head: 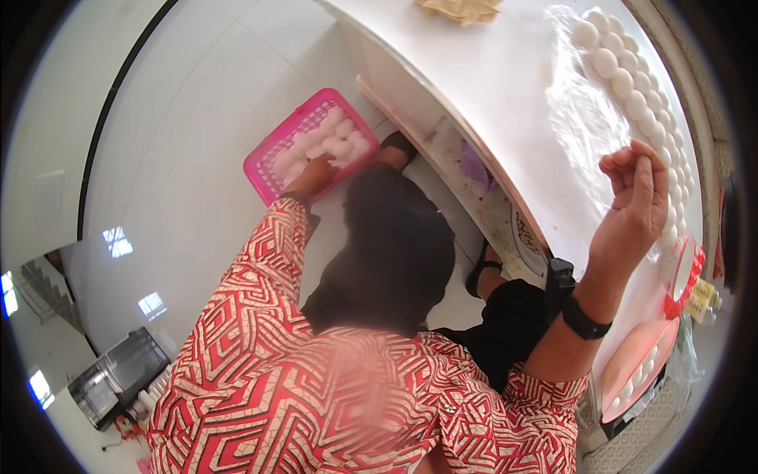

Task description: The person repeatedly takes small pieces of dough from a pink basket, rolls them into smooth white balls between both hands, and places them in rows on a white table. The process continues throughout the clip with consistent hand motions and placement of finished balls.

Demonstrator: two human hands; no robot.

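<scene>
Down at the left, my left hand (317,175) reaches into a pink plastic basket (260,160) on the floor. Its fingertips are among white eggs (337,145), and whether they grip one is hidden. My right hand (638,189) is raised over the white counter (509,112), its fingers curled in towards the thumb; whether anything small is between them cannot be told. Beside and partly behind it, rows of white round eggs (636,105) line the counter's far side. Crumpled clear plastic film (583,118) lies along these rows.
Crumpled brown paper (465,9) is at the counter's top edge. A pink bowl (616,379) holding white eggs stands at lower right, near a red-rimmed container (681,272) and a bottle (702,299). Under the counter are a shelf (438,142) and a purple bag (474,163).
</scene>
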